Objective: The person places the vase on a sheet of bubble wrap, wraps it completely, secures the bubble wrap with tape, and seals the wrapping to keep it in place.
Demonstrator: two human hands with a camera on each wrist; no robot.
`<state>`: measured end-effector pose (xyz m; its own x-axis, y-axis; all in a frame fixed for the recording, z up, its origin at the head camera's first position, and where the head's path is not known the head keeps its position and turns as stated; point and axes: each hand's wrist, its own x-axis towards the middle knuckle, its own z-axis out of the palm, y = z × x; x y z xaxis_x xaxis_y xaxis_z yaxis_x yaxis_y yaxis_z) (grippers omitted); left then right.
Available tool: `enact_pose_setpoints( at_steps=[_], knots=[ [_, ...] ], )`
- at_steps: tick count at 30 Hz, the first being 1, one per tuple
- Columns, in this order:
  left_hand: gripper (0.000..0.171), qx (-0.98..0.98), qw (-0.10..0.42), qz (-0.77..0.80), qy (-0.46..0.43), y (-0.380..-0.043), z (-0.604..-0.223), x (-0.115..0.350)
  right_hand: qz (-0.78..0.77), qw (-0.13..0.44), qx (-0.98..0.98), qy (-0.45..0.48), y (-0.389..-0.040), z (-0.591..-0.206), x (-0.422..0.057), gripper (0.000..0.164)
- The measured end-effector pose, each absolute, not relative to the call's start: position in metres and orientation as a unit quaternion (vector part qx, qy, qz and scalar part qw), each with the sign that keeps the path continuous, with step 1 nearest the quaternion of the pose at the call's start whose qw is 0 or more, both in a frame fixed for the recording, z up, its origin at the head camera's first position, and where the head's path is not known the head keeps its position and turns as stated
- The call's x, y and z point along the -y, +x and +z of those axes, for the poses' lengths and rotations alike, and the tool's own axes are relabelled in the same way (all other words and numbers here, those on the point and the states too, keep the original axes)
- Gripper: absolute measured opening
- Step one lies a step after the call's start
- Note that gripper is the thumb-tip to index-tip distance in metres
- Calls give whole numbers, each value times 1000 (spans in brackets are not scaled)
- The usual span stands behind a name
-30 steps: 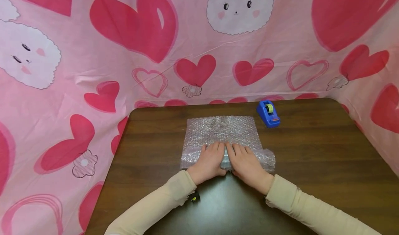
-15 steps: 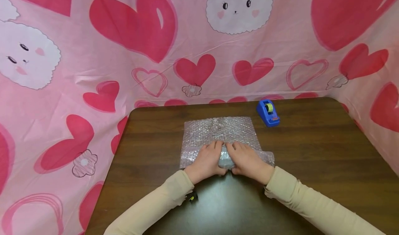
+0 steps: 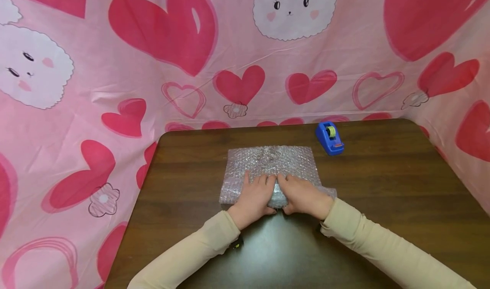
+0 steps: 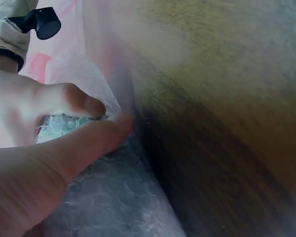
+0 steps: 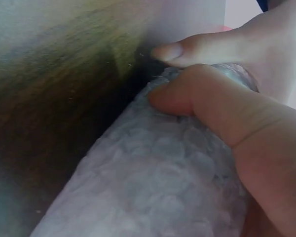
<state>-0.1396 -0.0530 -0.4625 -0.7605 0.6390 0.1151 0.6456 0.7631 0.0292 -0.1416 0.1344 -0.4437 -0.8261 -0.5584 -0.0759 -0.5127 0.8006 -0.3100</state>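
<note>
A clear sheet of bubble wrap lies on the table, its near end rolled up. My left hand grips the roll near its middle, fingers over the top and thumb on the near side. Beside it, my right hand holds the roll the same way. Between the hands a short pale-blue stretch of the roll shows; whether something lies inside cannot be told. In the left wrist view the left thumb presses the wrap. The right thumb bends against the bubbles in the right wrist view.
A blue tape dispenser with a roll of tape stands beyond the sheet's right far corner. The dark wooden table meets a pink heart-print cloth at the back and the left.
The sheet's far edge has come slightly nearer. Both hands stay on the roll, regripping slightly; one left finger now sticks up apart from the others.
</note>
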Motion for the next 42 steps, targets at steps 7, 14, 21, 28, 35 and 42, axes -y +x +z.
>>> enact_pose_setpoints(
  at_steps=[7,14,21,28,35,42],
  knots=[
    [87,930,83,-54,-354,-146,-468,57,-133,116,-942,-286,-146,-435,-131,75],
    [85,926,69,-92,-360,-147,-470,60,-143,144,-937,-286,-149,-434,-133,80],
    [87,931,21,-100,-350,-153,-470,59,-63,50,-953,-294,-136,-430,-133,97],
    [84,929,-42,-128,-344,-163,-465,59,-41,7,-951,-305,-129,-437,-138,102],
    [87,923,-89,-151,-342,-169,-460,58,13,-71,-941,-329,-126,-451,-139,110],
    [85,921,-112,-155,-340,-172,-458,58,27,-98,-936,-336,-130,-458,-140,110]
  ],
)
